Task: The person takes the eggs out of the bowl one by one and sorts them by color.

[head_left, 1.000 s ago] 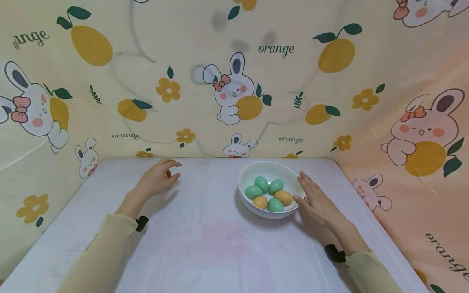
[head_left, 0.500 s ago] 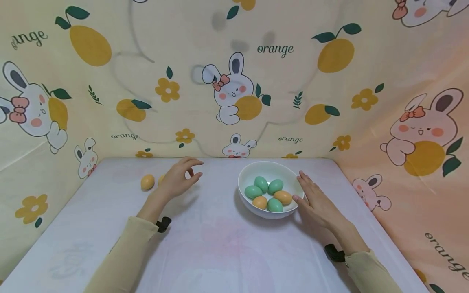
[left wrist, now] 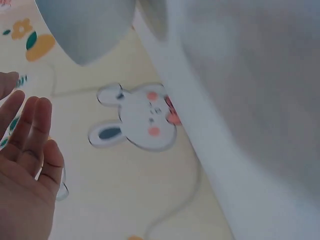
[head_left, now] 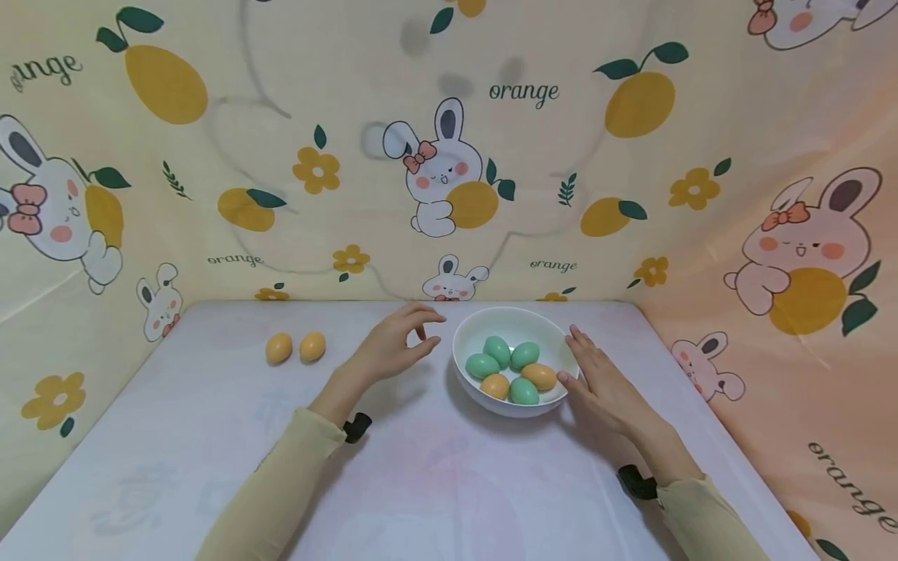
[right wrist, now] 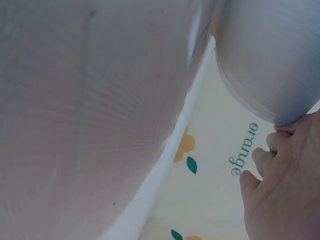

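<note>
A white bowl [head_left: 515, 405] stands on the table, right of centre. Inside lie several green eggs [head_left: 525, 356] and two orange eggs [head_left: 539, 376]. My left hand [head_left: 389, 344] hovers just left of the bowl, fingers loosely bent, thumb and fingertips apart with nothing between them. In the left wrist view, that hand [left wrist: 27, 160] is below the bowl's wall [left wrist: 87, 30]. My right hand [head_left: 606, 389] rests against the bowl's right side with extended fingers, thumb at the rim. The right wrist view has its fingertips touching the bowl's outer wall [right wrist: 275, 55].
Two more orange eggs, one left [head_left: 279, 348] and one right [head_left: 312, 347], lie side by side at the table's back left. A printed cloth [head_left: 323, 226] with rabbits and oranges hangs behind the white table [head_left: 421, 483] and along its sides.
My left hand has moved right across the table toward the bowl, uncovering the two orange eggs behind it. My right hand and the bowl have stayed in place.
</note>
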Available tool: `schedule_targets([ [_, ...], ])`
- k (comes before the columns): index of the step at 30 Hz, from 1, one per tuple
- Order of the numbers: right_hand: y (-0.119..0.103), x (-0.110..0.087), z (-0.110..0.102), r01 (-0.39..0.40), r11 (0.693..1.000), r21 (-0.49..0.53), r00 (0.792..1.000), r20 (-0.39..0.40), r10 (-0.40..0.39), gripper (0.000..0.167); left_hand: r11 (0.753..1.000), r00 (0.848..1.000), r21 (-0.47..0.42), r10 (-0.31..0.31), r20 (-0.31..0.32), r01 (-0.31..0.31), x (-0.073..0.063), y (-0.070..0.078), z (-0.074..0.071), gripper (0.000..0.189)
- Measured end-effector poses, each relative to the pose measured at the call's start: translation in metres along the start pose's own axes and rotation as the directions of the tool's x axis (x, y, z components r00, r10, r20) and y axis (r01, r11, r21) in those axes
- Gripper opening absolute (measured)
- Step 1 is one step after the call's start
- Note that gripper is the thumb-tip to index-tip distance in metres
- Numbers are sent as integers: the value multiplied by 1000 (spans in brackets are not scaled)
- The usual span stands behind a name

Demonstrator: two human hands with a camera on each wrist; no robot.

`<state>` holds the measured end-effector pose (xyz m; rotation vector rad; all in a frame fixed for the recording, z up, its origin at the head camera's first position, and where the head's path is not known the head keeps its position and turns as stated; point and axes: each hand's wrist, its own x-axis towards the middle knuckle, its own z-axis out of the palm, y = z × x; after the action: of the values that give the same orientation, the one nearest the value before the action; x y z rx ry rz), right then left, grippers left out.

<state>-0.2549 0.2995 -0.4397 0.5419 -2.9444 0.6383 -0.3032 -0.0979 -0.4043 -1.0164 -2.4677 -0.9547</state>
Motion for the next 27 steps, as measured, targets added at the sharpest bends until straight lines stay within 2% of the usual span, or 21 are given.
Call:
schedule_targets([
  [7,2,1,1,-7,1000,-11,1000,0,7,80,998,991,-3,70,111,-70,22,21,14,34],
  [12,0,0,0,-10,1000,-7,1000,1,10,80,995,967,5,95,238,-99,39,33,23,33],
  [17,0,1,0,-6,1000,-6,1000,1,6,79,994,917,18,93,387,-109,52,40,33,32],
  [21,1,1,1,-3,1000,-11,1000,1,3,79,995,863,13,81,499,-100,60,43,41,33],
  [25,1,1,1,-9,1000,-5,1000,2,9,79,994,813,30,68,578,-104,69,45,48,35],
  [27,1,1,1,-11,1000,-4,1000,3,11,79,993,795,41,65,603,-112,73,46,50,36],
])
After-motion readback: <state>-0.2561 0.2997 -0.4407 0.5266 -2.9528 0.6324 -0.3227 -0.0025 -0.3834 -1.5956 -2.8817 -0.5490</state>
